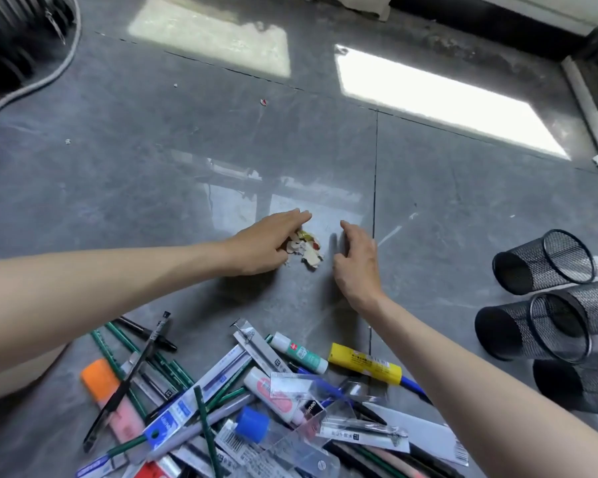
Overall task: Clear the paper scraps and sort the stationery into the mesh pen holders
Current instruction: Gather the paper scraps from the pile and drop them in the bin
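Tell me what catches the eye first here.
Centre frame, the left hand touches a small clump of paper scraps, with the right hand open just beside it. Nearer the camera sprawls a jumbled pile of stationery, and black mesh pen holders lie tipped on their sides at the right.

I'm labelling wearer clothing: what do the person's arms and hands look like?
The left forearm and right forearm are bare to the picture's edge, no sleeves showing. The left hand and right hand wear no gloves; no watch, bracelet or ring is visible.
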The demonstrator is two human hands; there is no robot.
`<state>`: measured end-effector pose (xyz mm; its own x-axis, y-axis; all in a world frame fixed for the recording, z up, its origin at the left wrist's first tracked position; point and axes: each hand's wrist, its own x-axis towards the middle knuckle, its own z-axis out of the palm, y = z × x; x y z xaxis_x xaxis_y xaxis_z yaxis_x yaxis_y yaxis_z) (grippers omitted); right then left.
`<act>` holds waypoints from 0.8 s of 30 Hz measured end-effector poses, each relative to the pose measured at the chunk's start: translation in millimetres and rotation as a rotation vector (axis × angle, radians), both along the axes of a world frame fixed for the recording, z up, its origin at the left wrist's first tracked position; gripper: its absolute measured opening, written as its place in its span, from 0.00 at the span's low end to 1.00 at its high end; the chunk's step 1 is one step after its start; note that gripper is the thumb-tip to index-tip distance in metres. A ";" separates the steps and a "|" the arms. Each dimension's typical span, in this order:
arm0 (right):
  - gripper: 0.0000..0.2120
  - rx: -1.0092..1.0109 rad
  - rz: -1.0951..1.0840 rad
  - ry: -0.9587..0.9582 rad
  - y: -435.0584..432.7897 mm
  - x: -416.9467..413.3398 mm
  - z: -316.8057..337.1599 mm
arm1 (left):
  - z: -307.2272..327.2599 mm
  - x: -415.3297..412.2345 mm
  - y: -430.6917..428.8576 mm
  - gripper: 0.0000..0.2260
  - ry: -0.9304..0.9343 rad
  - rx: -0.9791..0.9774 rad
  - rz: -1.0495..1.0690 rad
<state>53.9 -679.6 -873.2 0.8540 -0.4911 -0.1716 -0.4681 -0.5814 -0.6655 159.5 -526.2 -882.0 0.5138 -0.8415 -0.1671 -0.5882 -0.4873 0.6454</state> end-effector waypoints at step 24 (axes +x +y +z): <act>0.29 0.065 -0.217 -0.097 -3.7 -25.7 1.2 | -42.6 -56.3 -30.2 0.11 -0.315 -0.332 0.061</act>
<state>28.2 -683.4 -871.9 0.7434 -0.6557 -0.1316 -0.5099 -0.4283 -0.7461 103.2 -556.3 -924.6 0.5461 -0.7900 0.2788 -0.7577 -0.3239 0.5665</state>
